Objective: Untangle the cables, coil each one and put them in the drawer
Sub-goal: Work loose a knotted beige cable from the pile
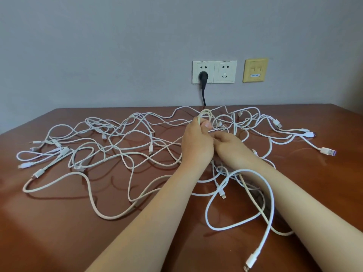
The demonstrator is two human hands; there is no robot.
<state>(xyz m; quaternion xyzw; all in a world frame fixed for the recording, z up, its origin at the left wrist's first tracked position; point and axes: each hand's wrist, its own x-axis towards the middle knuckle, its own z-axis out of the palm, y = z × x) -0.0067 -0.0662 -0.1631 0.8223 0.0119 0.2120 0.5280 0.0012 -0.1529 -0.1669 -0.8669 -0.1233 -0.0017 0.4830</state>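
Several white charging cables (117, 146) lie tangled across a brown wooden table (59, 232). My left hand (197, 142) is raised over the middle of the tangle and grips a small coil of white cable (205, 114), thumb pressed on the loops. My right hand (229, 146) sits right beside it, fingers curled towards the left hand; they seem to pinch the same cable, though the contact is partly hidden. A long white loop (243, 195) drapes over my right forearm, and its plug (252, 260) lies near the front edge. No drawer is in view.
On the grey wall behind the table are two white sockets (215, 71), one holding a black plug (203, 77) whose cord drops behind the table, and a yellow network plate (255, 70). USB plugs (328, 151) lie at the right. Bare wood shows at the front left.
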